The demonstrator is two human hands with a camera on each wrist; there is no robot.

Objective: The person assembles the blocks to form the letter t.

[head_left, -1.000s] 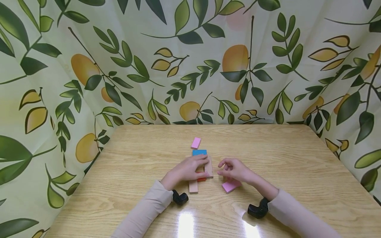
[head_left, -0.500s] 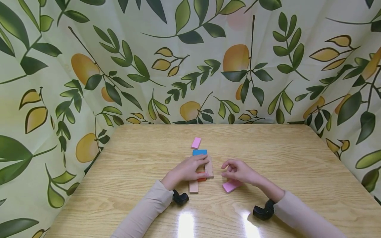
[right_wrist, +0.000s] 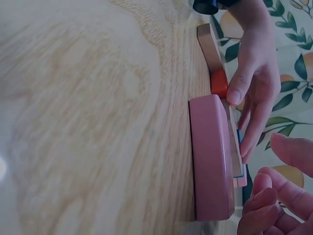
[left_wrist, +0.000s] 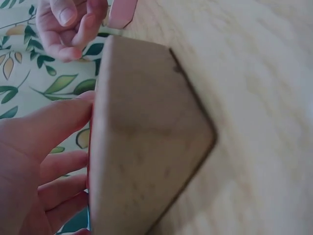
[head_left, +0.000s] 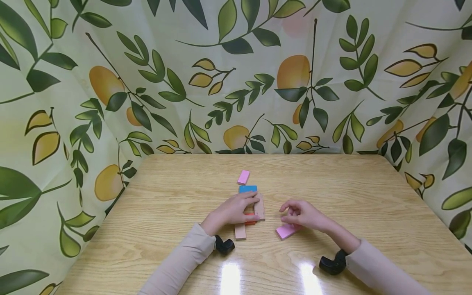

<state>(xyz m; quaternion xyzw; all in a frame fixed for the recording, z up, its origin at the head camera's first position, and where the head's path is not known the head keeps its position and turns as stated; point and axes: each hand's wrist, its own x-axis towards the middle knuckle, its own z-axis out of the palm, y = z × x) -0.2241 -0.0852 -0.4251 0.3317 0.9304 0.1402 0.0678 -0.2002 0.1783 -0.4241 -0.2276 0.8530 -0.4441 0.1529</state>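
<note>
My left hand [head_left: 232,209] lies over a small cluster of flat wooden blocks, its fingertips and thumb touching a plain wood block [head_left: 259,208]. Partly under that hand are a blue block [head_left: 248,188], a red block [head_left: 250,223] and a second plain block [head_left: 240,232]. To the right, my right hand [head_left: 306,214] hovers with loosely bent fingers and nothing in them. Just below it a pink block [head_left: 285,232] lies on the table; the right wrist view shows this pink block [right_wrist: 210,156] up close, apart from the fingers [right_wrist: 264,196].
Another pink block [head_left: 243,177] lies just beyond the blue one. A black wrist camera [head_left: 225,246] is on the left wrist, another black camera [head_left: 333,265] on the right. A leaf-patterned cloth [head_left: 236,82] rises behind the wooden table [head_left: 177,176].
My right hand has drawn back to the right, away from the plain block, and now sits over the near pink block. The left hand and the blocks stay put.
</note>
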